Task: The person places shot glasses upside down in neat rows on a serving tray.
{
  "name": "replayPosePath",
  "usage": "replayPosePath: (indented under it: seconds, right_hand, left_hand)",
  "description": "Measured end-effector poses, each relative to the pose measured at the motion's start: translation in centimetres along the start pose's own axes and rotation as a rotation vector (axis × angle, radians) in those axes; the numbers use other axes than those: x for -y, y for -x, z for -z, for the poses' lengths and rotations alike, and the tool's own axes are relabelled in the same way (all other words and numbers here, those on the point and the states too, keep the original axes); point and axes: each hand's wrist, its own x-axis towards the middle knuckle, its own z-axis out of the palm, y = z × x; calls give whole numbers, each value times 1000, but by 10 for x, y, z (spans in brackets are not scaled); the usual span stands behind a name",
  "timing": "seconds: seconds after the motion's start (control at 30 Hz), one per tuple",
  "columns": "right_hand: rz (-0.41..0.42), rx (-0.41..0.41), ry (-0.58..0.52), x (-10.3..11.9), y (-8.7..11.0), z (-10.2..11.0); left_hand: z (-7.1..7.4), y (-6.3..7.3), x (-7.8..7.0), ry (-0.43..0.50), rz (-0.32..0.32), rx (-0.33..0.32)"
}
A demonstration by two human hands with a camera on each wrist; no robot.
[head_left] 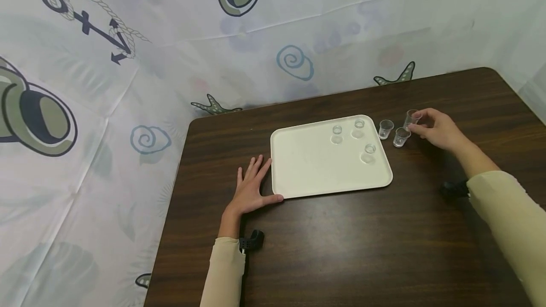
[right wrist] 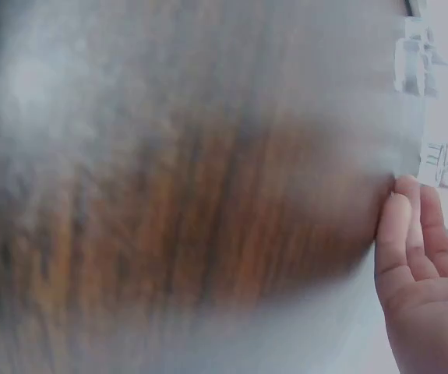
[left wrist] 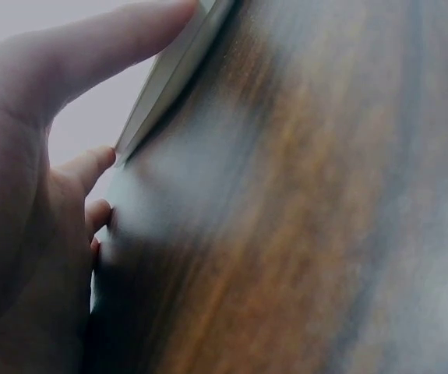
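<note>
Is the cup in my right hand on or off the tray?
Off; your right hand pinches that cup to the right of the tray.

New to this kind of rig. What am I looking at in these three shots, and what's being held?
There is no robot: these are a person's bare hands. The wide picture comes from a camera worn on the head, looking forward and down; the other two come from a camera on each wrist.

On the brown table lies a white tray with three clear cups that appear upside down. Two upright cups stand beside it.

The left hand touches the tray at its near left corner, fingers spread. The right hand pinches another clear cup; whether that one is off the table, I can't tell.
</note>
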Motion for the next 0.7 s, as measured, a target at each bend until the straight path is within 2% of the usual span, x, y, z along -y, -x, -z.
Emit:
replayPosePath:
  seconds: [0.13, 0.23, 0.43, 0.7]
  right_hand:
    - [-17, 1, -71, -1, 2, 6]
    - [-18, -23, -81, 0, 4, 11]
    - [21, -119, -40, 7, 7, 20]
    - [65, -252, -47, 27, 8, 28]
  left_hand:
    - [0, 0, 0, 2, 0, -1]
    - [0, 0, 0, 2, -4, 1]
    - [0, 1, 2, -5, 1, 2]
    - [-1, 1, 2, 2, 7, 5]
